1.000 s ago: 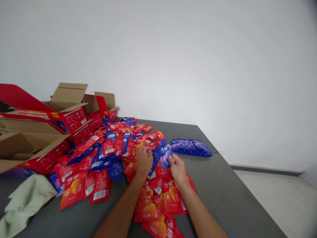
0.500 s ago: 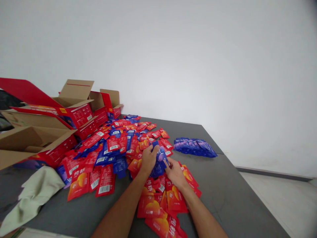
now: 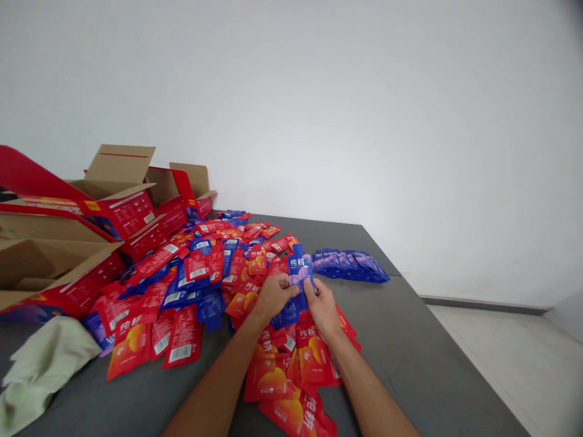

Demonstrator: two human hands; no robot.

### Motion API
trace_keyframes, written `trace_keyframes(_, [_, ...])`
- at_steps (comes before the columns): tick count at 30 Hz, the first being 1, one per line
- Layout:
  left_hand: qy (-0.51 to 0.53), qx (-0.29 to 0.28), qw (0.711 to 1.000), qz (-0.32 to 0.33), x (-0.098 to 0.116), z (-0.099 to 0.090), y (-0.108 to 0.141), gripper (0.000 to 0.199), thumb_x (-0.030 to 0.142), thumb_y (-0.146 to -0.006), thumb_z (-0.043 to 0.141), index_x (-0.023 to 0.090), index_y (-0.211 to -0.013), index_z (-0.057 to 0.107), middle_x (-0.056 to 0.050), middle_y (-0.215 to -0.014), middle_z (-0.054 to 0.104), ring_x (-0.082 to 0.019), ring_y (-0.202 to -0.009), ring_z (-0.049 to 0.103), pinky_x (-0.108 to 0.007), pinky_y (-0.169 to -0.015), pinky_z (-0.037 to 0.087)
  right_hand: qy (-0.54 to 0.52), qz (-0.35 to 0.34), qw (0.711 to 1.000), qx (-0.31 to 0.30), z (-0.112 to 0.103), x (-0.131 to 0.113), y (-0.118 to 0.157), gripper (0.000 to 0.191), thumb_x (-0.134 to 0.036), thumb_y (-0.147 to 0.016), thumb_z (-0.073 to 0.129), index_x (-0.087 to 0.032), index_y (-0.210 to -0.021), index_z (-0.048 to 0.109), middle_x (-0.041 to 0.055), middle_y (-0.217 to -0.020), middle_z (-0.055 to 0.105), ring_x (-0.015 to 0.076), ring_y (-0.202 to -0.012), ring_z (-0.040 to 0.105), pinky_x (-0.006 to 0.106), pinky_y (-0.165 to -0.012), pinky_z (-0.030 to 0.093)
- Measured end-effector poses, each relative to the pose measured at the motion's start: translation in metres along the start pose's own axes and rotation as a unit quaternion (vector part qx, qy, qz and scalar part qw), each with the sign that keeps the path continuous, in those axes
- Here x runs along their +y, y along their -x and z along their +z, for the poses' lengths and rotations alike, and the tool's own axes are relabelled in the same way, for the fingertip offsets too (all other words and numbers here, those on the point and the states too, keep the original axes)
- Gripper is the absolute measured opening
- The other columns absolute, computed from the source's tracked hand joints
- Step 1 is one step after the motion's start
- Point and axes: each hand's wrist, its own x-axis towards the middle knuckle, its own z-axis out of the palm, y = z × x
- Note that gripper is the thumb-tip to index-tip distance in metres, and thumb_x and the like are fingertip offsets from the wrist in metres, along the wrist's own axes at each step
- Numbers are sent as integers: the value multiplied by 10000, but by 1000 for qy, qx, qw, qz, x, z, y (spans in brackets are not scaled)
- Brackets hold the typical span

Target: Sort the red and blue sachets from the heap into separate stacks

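Note:
A blue pouch (image 3: 299, 265) with white lettering and purple fruit stands upright between my two hands, its narrow top end pointing up. My left hand (image 3: 276, 296) pinches its left edge, thumb across the front. On the right edge, my right hand (image 3: 322, 302) grips it with thumb and fingers closed. Under and in front of my hands lie red pouches (image 3: 315, 352) with orange fruit, spread over one another. Just beneath the held pouch another blue pouch (image 3: 286, 317) shows in part. To the right rests an overlapping row of blue pouches (image 3: 348, 265).
A mixed heap of red and blue pouches (image 3: 200, 267) covers the grey table (image 3: 387, 340) to the left. Open cardboard boxes (image 3: 91, 276) stand behind it. A pale green cloth (image 3: 50, 358) lies at the near left. A white wall (image 3: 364, 121) rises behind the table.
The blue pouch, tilted and partly covered before, is now upright with its front showing. Both hands have shifted their hold lower on it. The whole view has moved slightly.

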Motion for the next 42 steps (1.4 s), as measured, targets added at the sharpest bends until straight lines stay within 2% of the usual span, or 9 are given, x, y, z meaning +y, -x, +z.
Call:
trace_keyframes(5, [-38, 58, 998, 13, -5, 1, -3, 186, 330, -710, 680, 152, -718, 623, -5, -683, 654, -134, -606, 576, -234, -578, 410, 11, 4, 1000, 4, 0, 6, -2, 466, -630, -871, 514, -189, -799, 647, -2, -667, 601, 151, -604, 483, 243, -558, 387])
trace_keyframes(10, [-90, 83, 992, 23, -1, 3, -1, 293, 393, -757, 642, 168, -599, 542, 45, -556, 515, -96, -517, 439, -224, -514, 301, 14, 9, 1000, 26, 1, 9, -3, 457, -621, -872, 520, -192, -744, 611, 1, -652, 597, 150, -595, 495, 242, -541, 389])
trace_keyframes(15, [-71, 107, 991, 37, -3, 3, -1, 309, 445, -797, 618, 163, -674, 590, 28, -621, 564, -115, -583, 486, -223, -548, 337, -104, 99, 989, -22, 3, 5, 2, 504, -674, -821, 569, -177, -818, 649, 39, -708, 676, 161, -544, 557, 264, -519, 449])
trace_keyframes(18, [-57, 127, 990, 26, -4, 3, -2, 312, 462, -791, 624, 159, -712, 624, 22, -635, 590, -125, -596, 513, -223, -554, 352, -159, 103, 982, -30, 4, 4, 3, 474, -642, -785, 637, -170, -807, 671, 58, -733, 703, 156, -541, 574, 265, -531, 463])
trace_keyframes(24, [-120, 88, 988, 40, -1, 7, 0, 291, 430, -815, 585, 171, -701, 652, 12, -643, 628, -148, -618, 562, -239, -588, 393, -176, 99, 979, 27, 0, 5, -1, 362, -522, -786, 666, -166, -717, 670, 37, -656, 679, 124, -519, 532, 234, -520, 405])
trace_keyframes(27, [-139, 69, 987, 46, 0, 10, 0, 265, 398, -820, 569, 174, -810, 709, -13, -738, 695, -180, -703, 626, -260, -654, 441, -181, 99, 976, 61, -7, 6, -6, 329, -482, -769, 685, -164, -694, 656, 23, -637, 662, 106, -515, 510, 218, -509, 373])
trace_keyframes(32, [-154, 51, 986, 42, -7, 11, -2, 287, 389, -821, 547, 177, -852, 739, -19, -751, 719, -181, -680, 637, -260, -631, 444, -189, 84, 971, 119, -31, 5, -22, 283, -434, -748, 704, -162, -702, 645, 5, -640, 645, 90, -530, 503, 202, -506, 363])
trace_keyframes(37, [-172, 31, 984, 31, -14, 9, -3, 289, 368, -812, 542, 178, -904, 740, -12, -762, 731, -177, -681, 648, -256, -626, 450, -211, 47, 957, 192, -76, 11, -53, 269, -404, -707, 744, -165, -679, 623, 10, -683, 663, 87, -558, 531, 198, -511, 390])
trace_keyframes(42, [-177, 22, 984, 28, -16, 10, -2, 287, 357, -825, 520, 172, -909, 723, -20, -800, 736, -189, -748, 669, -264, -668, 473, -252, 83, 931, 252, -114, 28, -83, 215, -312, -696, 770, -177, -679, 603, -10, -665, 665, 75, -534, 543, 175, -482, 422])
